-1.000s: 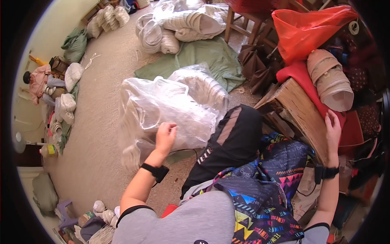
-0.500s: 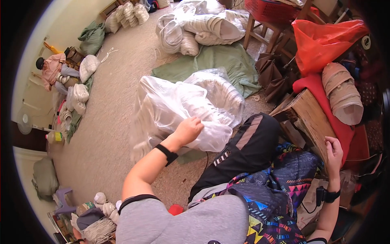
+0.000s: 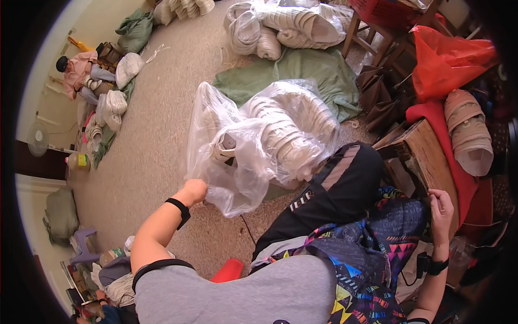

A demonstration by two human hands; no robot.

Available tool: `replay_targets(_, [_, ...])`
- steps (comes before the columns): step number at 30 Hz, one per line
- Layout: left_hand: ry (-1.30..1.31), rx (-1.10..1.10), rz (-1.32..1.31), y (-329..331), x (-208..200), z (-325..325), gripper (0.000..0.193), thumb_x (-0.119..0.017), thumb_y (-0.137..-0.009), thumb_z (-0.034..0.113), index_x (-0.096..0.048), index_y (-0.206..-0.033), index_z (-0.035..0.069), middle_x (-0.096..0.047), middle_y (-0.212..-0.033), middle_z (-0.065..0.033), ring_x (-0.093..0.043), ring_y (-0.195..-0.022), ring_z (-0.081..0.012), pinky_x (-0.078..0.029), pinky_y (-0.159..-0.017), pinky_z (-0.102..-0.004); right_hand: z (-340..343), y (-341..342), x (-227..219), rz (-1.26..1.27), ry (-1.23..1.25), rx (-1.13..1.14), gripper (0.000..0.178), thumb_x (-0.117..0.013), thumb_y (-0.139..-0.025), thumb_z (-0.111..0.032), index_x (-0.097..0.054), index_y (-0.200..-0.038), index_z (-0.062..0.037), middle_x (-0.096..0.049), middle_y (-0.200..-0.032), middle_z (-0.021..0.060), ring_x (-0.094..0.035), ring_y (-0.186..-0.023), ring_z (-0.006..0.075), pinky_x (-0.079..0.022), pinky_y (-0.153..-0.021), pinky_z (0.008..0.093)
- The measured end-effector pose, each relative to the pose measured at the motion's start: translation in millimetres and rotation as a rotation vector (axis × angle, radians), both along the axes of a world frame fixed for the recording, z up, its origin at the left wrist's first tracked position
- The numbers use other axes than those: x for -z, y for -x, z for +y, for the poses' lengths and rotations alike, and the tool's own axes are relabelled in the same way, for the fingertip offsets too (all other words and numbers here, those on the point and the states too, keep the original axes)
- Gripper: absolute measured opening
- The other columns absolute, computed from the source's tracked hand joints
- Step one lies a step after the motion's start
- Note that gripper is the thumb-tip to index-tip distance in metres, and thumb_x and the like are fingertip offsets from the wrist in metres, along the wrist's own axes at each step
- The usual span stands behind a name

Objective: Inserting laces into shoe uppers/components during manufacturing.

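My left hand [image 3: 194,191] is closed on the near-left edge of a clear plastic bag [image 3: 237,194] and draws it out low over the floor. The bag gapes, and nested cream fabric pieces [image 3: 224,146] show inside. Against it, on the right, lies a curved stack of similar pieces [image 3: 275,121], also wrapped in clear plastic. Far to the right, my right hand [image 3: 442,210] rests by the edge of a wooden block [image 3: 426,151]. Its fingers are bent together; whether anything small is between them is hidden.
More wrapped stacks [image 3: 302,27] lie beyond a green cloth sheet [image 3: 302,67]. On the right are a red plastic bag [image 3: 450,62] and a tan stack [image 3: 469,132]. A person [image 3: 81,73] sits at the far left; another is partly visible lower left. A purple stool [image 3: 83,243] stands there.
My left hand has moved left and toward me, pulling the bag's edge along, so the mouth opens and the stacks show more clearly. My right hand stays by the wooden block. The view has shifted.
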State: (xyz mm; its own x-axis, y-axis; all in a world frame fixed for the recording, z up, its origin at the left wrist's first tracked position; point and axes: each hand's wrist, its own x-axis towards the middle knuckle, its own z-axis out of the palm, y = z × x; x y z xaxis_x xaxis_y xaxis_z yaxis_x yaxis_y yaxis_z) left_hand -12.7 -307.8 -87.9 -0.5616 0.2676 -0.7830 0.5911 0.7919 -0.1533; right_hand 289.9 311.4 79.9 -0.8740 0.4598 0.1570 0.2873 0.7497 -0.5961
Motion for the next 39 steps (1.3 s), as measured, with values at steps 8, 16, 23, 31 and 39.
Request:
replay_targets(8, [-1.003, 0.254, 0.499, 8, 13, 47, 0.034, -0.061, -0.078, 0.013, -0.059, -0.111, 0.006, -0.056, -0.11, -0.0157, -0.06, -0.089, -0.0354, -0.051, -0.079, -0.042, -11, 3, -7, -0.003, 0.091, 0.02, 0.009, -0.055, -0.09, 0.003, -0.062, -0.095, 0.0032, -0.06, -0.087, 0.0078, -0.058, -0.083, 0.0147, -0.045, -0.077, 0.0251])
replay_targets(16, [-0.481, 0.069, 0.525, 8, 42, 42, 0.049, -0.056, -0.077, -0.002, -0.047, -0.124, 0.004, -0.045, -0.13, -0.0112, -0.061, -0.083, -0.0301, -0.053, -0.073, -0.0408, -11, 8, -15, -0.03, 0.092, -0.027, 0.009, -0.054, -0.089, 0.005, -0.062, -0.094, 0.0041, -0.06, -0.088, 0.0082, -0.058, -0.083, 0.0145, -0.045, -0.076, 0.0247])
replay_targets(23, [-0.408, -0.223, 0.666, 6, 59, 20, 0.045, -0.055, -0.082, 0.007, -0.046, -0.126, 0.006, -0.043, -0.135, -0.0163, -0.061, -0.087, -0.0309, -0.054, -0.07, -0.0418, -11, 7, -3, -0.016, 0.16, 0.0, 0.008, -0.056, -0.088, 0.004, -0.062, -0.093, 0.0037, -0.06, -0.086, 0.0077, -0.058, -0.081, 0.0151, -0.045, -0.075, 0.0254])
replay_targets(31, [-0.417, 0.119, 0.649, 15, 44, 27, 0.02, -0.06, -0.077, 0.011, -0.063, -0.097, 0.006, -0.052, -0.118, -0.0143, -0.052, -0.11, -0.0307, -0.04, -0.095, -0.0491, -20, 21, -6, -0.019, 0.037, -0.064, 0.008, -0.057, -0.085, 0.004, -0.063, -0.09, 0.0031, -0.061, -0.082, 0.0104, -0.059, -0.079, 0.0189, -0.045, -0.074, 0.028])
replay_targets(39, [-0.37, 0.328, 0.035, -4, -16, 0, 0.01, -0.053, -0.085, 0.013, -0.055, -0.085, 0.004, -0.064, -0.078, -0.016, -0.064, -0.081, -0.0353, -0.05, -0.076, -0.0464, -22, 17, -9, -0.05, 0.047, -0.062, 0.008, -0.057, -0.085, 0.004, -0.063, -0.09, 0.0021, -0.062, -0.083, 0.01, -0.059, -0.081, 0.0201, -0.045, -0.076, 0.0297])
